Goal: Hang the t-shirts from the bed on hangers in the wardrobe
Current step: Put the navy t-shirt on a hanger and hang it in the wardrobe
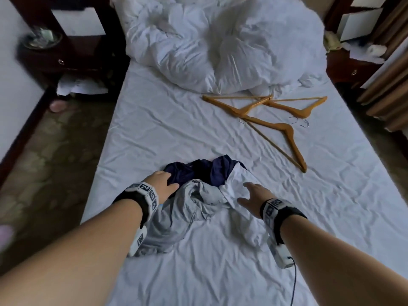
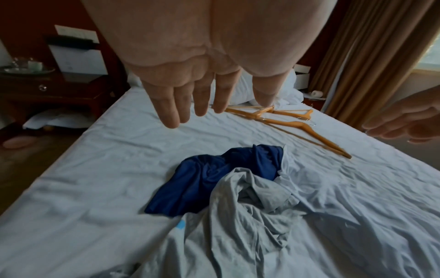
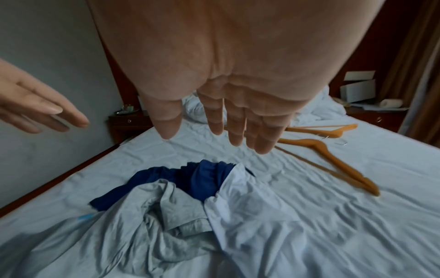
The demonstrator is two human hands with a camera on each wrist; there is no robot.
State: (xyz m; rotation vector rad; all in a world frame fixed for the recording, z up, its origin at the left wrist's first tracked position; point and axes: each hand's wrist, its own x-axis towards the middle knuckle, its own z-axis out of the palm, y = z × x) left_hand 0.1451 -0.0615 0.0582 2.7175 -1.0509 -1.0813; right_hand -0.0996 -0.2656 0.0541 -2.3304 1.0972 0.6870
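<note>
A heap of t-shirts lies on the near part of the bed (image 1: 154, 133): a navy t-shirt (image 1: 198, 171) (image 2: 202, 180) (image 3: 204, 178) at the back, a grey t-shirt (image 1: 176, 217) (image 2: 238, 216) (image 3: 147, 216) in front, a white t-shirt (image 1: 238, 186) (image 3: 250, 216) to the right. My left hand (image 1: 163, 184) (image 2: 190, 105) hovers over the navy shirt with straight fingers, holding nothing. My right hand (image 1: 254, 195) (image 3: 226, 127) is spread above the white shirt, also empty. Three wooden hangers (image 1: 271, 115) (image 2: 292, 122) (image 3: 333, 150) lie further up the bed to the right.
A crumpled white duvet (image 1: 220, 51) fills the head of the bed. Dark wooden nightstands stand at the left (image 1: 66, 58) and right (image 1: 353, 69). Brown curtains (image 1: 388, 85) hang on the right. Patterned floor (image 1: 55, 151) runs along the left side.
</note>
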